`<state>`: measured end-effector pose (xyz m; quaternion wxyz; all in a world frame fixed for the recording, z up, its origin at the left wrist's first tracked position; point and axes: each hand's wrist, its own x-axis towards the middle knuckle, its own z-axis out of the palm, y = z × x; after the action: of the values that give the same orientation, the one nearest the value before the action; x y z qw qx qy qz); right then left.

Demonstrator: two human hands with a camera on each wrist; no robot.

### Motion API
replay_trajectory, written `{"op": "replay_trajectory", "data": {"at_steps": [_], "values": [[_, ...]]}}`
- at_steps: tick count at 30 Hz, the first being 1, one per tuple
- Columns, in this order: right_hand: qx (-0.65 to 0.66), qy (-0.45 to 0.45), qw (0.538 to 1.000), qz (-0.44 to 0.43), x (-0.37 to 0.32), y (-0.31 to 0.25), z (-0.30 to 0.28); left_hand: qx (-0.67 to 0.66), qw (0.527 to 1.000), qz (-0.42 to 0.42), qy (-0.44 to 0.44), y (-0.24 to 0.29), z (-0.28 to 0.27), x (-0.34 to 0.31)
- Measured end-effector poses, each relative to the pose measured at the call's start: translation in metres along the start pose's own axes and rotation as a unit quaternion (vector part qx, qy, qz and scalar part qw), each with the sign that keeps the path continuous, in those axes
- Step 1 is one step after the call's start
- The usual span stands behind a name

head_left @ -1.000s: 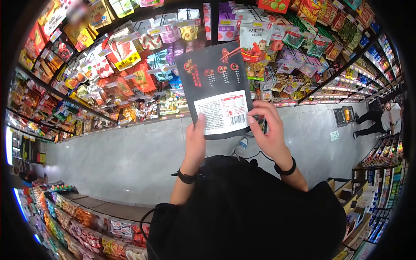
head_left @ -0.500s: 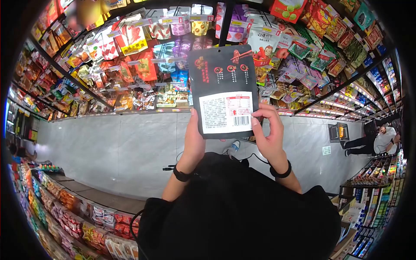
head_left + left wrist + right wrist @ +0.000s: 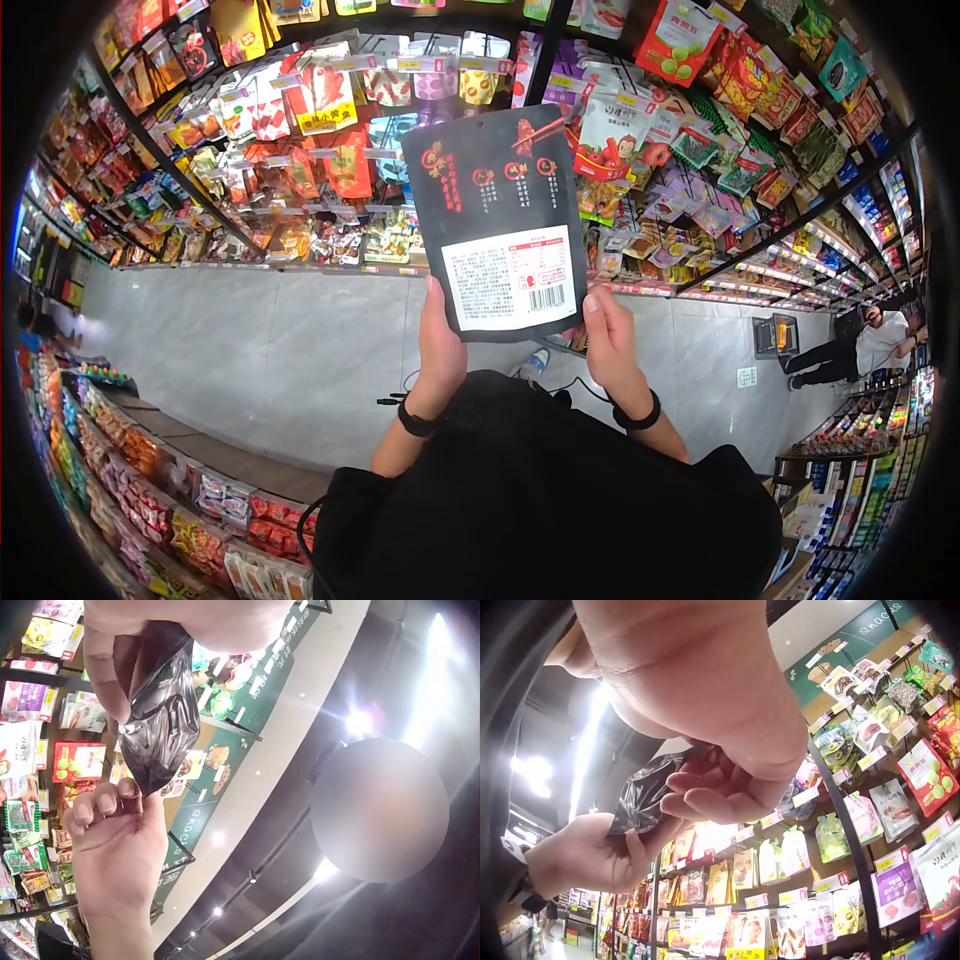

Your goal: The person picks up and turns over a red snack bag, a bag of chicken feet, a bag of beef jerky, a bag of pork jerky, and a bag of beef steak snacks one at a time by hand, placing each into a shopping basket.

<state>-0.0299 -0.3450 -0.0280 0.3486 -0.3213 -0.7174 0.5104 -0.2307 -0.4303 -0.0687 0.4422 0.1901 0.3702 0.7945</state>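
Both hands hold up a black snack pouch (image 3: 505, 190), its back face toward the head camera. Red and white print fills the upper part, and a white label (image 3: 508, 280) with a barcode sits near the bottom. My left hand (image 3: 442, 345) grips the lower left edge, thumb along the side. At the lower right corner, my right hand (image 3: 610, 345) pinches the edge, thumb in front and the other fingers mostly hidden. The left wrist view shows the pouch's shiny, creased bottom (image 3: 161, 720). In the right wrist view, the right fingers (image 3: 712, 799) curl beside the pouch.
Ahead, shelves hang full of snack bags, including a red bag (image 3: 680, 42) and a white pouch (image 3: 610, 125). Grey tiled floor (image 3: 250, 350) lies below. Behind at left runs a packet display (image 3: 150, 490). A person (image 3: 870, 345) stands by a black basket (image 3: 776, 337) at right.
The pouch swung right, then back left and slightly lower, tilting. My left thumb slid off the label to the edge. My right hand shifted from bent fingertips at the side to a thumb-front hold.
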Motion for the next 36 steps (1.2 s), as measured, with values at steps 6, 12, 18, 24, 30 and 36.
{"op": "replay_trajectory", "data": {"at_steps": [6,12,18,24,30,36], "values": [[-0.021,-0.006,0.998,-0.053,0.003,-0.005,0.005,0.007,1.0,0.023,0.005,-0.001,-0.006,-0.002],[0.007,-0.001,0.994,-0.106,0.005,0.0,0.009,0.139,0.99,-0.001,-0.026,0.001,-0.016,0.005],[-0.123,0.014,0.97,-0.208,0.005,-0.013,0.019,0.268,0.96,0.033,-0.073,-0.026,-0.004,0.025],[-0.274,-0.104,0.901,-0.321,0.008,-0.035,0.062,-0.261,0.877,-0.253,-0.313,-0.012,0.028,0.008],[-0.28,-0.126,0.885,-0.35,0.018,-0.04,0.096,-0.24,0.885,-0.221,-0.333,-0.044,0.007,0.021],[-0.144,-0.084,0.915,-0.367,0.018,-0.036,0.106,-0.248,0.919,-0.126,-0.281,0.002,-0.021,0.015]]}}
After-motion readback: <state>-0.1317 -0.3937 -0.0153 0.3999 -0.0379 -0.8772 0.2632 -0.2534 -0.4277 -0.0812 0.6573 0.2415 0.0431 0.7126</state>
